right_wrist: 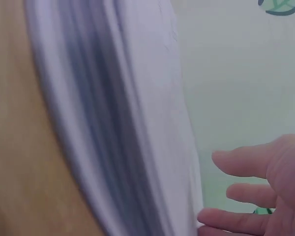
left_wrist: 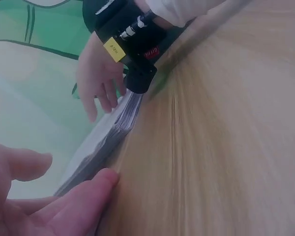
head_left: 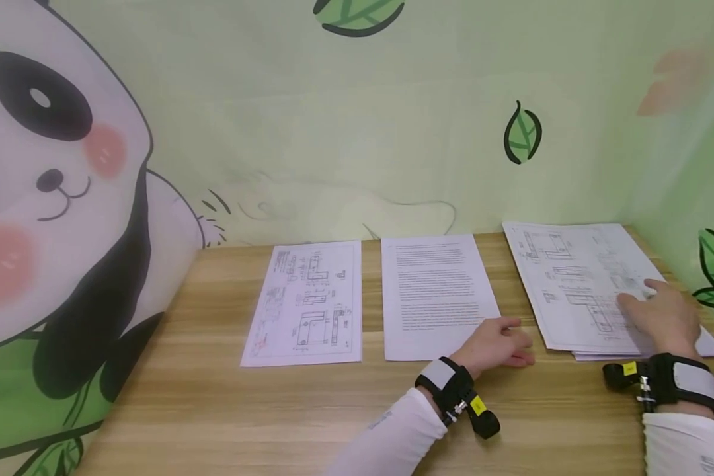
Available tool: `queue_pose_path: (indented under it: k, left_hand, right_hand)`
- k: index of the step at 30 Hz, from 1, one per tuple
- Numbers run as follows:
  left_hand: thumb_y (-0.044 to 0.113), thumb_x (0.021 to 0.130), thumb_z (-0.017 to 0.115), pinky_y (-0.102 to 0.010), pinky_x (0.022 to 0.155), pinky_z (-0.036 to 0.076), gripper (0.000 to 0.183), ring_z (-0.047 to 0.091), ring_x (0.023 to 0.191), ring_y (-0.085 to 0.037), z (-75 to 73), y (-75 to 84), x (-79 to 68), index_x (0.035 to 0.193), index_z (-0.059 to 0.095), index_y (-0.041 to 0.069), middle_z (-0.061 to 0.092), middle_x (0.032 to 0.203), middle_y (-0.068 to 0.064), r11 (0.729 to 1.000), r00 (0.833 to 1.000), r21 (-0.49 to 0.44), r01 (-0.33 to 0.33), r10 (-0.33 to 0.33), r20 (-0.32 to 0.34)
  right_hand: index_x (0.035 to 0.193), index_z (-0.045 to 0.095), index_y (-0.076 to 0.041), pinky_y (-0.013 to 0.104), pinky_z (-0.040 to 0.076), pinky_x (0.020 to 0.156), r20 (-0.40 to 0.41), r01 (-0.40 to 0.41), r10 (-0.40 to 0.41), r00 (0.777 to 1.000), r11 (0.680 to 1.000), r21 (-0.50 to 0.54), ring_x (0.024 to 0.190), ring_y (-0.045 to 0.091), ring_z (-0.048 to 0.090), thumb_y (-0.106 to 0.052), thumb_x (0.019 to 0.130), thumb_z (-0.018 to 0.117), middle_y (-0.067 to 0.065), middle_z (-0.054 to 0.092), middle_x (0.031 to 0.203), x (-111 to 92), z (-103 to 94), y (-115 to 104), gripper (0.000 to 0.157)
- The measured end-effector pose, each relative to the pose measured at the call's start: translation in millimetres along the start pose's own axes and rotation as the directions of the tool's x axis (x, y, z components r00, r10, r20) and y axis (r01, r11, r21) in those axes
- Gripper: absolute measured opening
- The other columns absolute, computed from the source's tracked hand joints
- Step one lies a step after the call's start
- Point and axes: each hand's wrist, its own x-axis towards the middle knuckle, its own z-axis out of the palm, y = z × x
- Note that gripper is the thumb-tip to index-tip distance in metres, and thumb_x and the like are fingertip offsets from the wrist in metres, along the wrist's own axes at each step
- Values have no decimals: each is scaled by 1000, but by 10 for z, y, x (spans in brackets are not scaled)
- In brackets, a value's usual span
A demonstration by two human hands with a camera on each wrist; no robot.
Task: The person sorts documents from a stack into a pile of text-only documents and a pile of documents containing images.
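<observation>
At the right of the head view lies a stack of drawing sheets (head_left: 571, 291), its layered edge showing in both wrist views. My right hand (head_left: 666, 317) is over the stack's right part, thumb and fingers loosely spread. In the right wrist view, a lower fingertip (right_wrist: 206, 216) comes right up to the stack's side. Between that stack and a printed text page (head_left: 434, 291) is my left hand (head_left: 494, 347), fingers relaxed and nothing held. It overlaps the page's lower right corner; the left wrist view shows a fingertip (left_wrist: 108, 177) low over the tabletop, close to the stack.
Another sheet with technical drawings (head_left: 309, 304) lies left of the text page. All the papers sit on a wood-grain table (head_left: 214, 410). A green printed backdrop (head_left: 333, 132) with a panda (head_left: 53, 165) rises behind and beside it.
</observation>
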Motion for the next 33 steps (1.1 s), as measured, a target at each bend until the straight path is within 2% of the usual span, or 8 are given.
queue_pose_path:
  k: [4,9,12,14,17,21,27,33]
  left_hand:
    - [10,86,60,-43,78,58,49,70,83,-34,7,-18,51,133,47,2,71,96,-14,999,1000,-44,11,-10,19]
    - [11,88,58,-43,77,58,52,70,82,-35,-32,-14,96,136,39,3,71,86,-16,988,999,-147,44,-43,5]
    - [12,90,57,-44,78,57,42,70,81,-36,-60,-3,109,129,45,4,70,85,-14,974,998,-218,69,-69,6]
    - [11,90,57,-45,79,57,31,70,81,-36,-64,-5,116,120,51,7,69,87,-13,967,998,-247,63,-62,12]
    - [8,91,53,-46,79,57,25,70,81,-35,-51,-21,128,116,54,13,70,93,-13,970,1000,-242,21,-15,27]
    - [0,90,47,-47,75,58,33,70,81,-29,-18,-59,154,117,55,17,70,97,-10,975,999,-217,-39,37,-11]
    - [-11,84,42,-45,72,58,43,68,82,-24,-23,-85,158,115,51,17,65,95,-6,976,994,-210,-66,46,-100]
    - [-5,86,46,-46,74,57,36,66,82,-24,-101,-59,101,114,51,17,62,94,-4,980,987,-187,-60,31,-155]
  right_hand:
    - [139,27,13,66,31,84,-10,17,-16,1000,1000,8,114,59,35,-36,93,44,44,37,131,-44,15,-69,70]
    - [138,31,12,65,31,81,14,72,-72,997,997,-14,111,62,34,-40,93,42,46,33,133,-68,35,-114,70]
    - [138,33,11,64,32,79,6,98,-97,995,995,-29,108,62,36,-41,93,42,46,37,130,-65,58,-130,69]
    - [138,34,10,64,31,79,4,95,-95,995,995,-22,108,62,36,-42,94,42,46,37,130,-74,66,-150,69]
    - [137,36,10,63,32,77,8,89,-89,996,996,-10,107,61,37,-43,94,41,45,38,130,-94,75,-197,68]
    - [135,39,10,59,35,73,25,100,-100,995,995,-5,106,60,39,-43,94,41,45,38,130,-108,91,-247,68]
    - [133,41,11,55,39,69,42,148,-149,988,989,14,103,56,45,-45,93,42,43,45,125,-99,122,-292,69]
    - [135,39,10,55,42,73,103,195,-202,974,978,75,106,54,47,-46,93,42,43,46,123,-111,177,-404,71]
